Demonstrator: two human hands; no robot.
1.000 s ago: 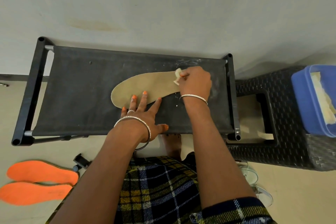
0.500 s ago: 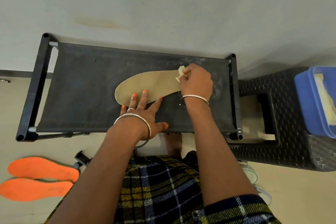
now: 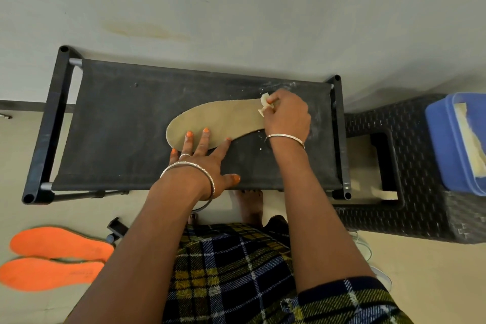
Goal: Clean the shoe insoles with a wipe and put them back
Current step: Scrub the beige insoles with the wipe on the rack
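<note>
A tan insole (image 3: pixel 223 121) lies flat on the black fabric top of a folding stool (image 3: pixel 126 123), toe end to the left. My left hand (image 3: pixel 203 163) presses its near edge with straight, spread fingers. My right hand (image 3: pixel 288 116) sits over the insole's right end, fingers curled round a small crumpled white wipe (image 3: pixel 264 105) that touches the insole. Two orange insoles (image 3: pixel 56 258) lie side by side on the floor at the lower left.
A dark woven plastic stool (image 3: pixel 420 192) stands right of the folding stool, with a blue tub (image 3: pixel 447 144) of pale wipes on it. White shoes (image 3: pixel 368 252) show partly behind my right arm. A wall runs along the far side. A bare foot (image 3: pixel 249 205) stands under the stool's near edge.
The right hand with the wipe has made only small moves at the insole's right end. The left hand stays pressed on the insole. The camera view has shifted slightly.
</note>
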